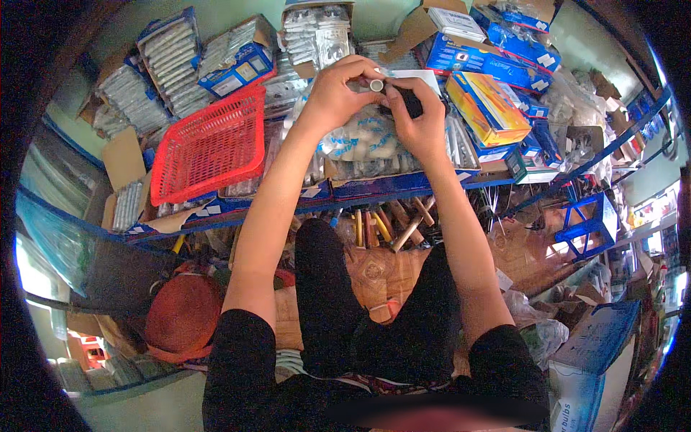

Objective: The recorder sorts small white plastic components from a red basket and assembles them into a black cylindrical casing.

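Knees: black-clad legs (338, 317) sat nearest, below both hands.
Left hand (338, 93): fingers closed on a small white cylinder (376, 85), raised for inspection.
Right hand (421, 119): fingers gripped a black object (410, 102), touching the cylinder.
Bagged white parts (360, 140): directly beneath the fingers.
Red basket (209, 147): left of them, tilted on the shelf.

I'm looking down on a cramped stockroom. A blue metal shelf (403, 189) runs across my view, crowded with cardboard boxes, bagged packets and blue cartons (481, 59). A red plastic basket (210, 144) leans on its left part. Below the shelf, wooden tool handles (403, 222) lie bunched together, with a reddish-brown round bundle (181, 317) lower left. Pale green wall (216, 16) shows above. Daylight glares at the far left and right edges.
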Motion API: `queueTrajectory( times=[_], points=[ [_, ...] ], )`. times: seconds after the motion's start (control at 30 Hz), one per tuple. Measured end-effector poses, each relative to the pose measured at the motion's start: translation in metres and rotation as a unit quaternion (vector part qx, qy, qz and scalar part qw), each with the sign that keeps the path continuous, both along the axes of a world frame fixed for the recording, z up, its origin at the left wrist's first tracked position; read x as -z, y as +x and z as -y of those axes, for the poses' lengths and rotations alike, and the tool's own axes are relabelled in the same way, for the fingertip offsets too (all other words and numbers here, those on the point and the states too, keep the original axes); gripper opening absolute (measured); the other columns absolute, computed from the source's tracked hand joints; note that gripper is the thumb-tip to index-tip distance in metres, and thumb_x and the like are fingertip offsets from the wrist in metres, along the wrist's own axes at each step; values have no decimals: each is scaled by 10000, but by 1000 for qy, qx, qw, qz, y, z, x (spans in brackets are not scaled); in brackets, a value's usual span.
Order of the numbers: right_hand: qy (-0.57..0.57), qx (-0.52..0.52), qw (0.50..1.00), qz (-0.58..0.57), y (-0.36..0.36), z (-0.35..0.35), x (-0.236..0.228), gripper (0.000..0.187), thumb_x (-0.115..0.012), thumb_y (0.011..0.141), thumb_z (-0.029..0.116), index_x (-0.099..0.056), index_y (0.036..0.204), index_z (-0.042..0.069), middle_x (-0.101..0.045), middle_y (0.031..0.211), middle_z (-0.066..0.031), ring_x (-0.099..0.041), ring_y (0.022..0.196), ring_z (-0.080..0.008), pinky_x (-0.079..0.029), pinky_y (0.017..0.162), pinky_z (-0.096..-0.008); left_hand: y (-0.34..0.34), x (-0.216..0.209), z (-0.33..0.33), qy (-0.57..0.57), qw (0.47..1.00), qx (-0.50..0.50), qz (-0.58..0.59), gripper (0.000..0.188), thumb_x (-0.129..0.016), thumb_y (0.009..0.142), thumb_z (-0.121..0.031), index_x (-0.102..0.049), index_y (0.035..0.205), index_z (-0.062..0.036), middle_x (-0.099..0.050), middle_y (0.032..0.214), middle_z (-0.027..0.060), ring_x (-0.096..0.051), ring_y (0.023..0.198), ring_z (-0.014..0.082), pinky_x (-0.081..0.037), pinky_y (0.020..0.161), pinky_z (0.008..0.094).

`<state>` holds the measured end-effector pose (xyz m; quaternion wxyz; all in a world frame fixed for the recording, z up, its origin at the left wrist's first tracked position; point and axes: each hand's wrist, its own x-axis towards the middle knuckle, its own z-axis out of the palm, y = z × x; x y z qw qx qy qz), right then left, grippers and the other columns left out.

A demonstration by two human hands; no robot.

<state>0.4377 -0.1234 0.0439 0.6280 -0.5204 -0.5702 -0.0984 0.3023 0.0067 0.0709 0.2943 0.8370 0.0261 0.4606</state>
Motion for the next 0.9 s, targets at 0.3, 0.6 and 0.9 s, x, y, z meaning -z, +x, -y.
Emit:
queueTrajectory(
  times=[0.3,0.6,0.9],
  points=[
    [38,29,997,-62,-8,1,-4,233,-761,919,122,-665,1101,13,-741,975,-172,-726,891,-266,-558,814,-359,-3,3,1,51,997,-44,-39,531,-829,814,-56,-743,1316,-206,-617,1134,49,-612,994,182,-509,903,300],
    [22,26,998,-44,-8,1,-6,200,-767,932,126,-682,1080,24,-737,946,-148,-713,843,-219,-553,783,-335,-7,-3,6,-17,998,-11,-57,757,-725,905,19,-474,1577,-221,-633,1105,54,-624,1011,150,-515,930,290],
    [22,9,999,-36,-10,1,-7,229,-769,921,109,-674,1107,17,-729,970,-155,-706,856,-226,-552,804,-343,-8,-1,0,-107,994,37,-4,524,-709,933,-11,-606,1440,-92,-735,1184,89,-695,1080,147,-542,943,295]
  ],
)
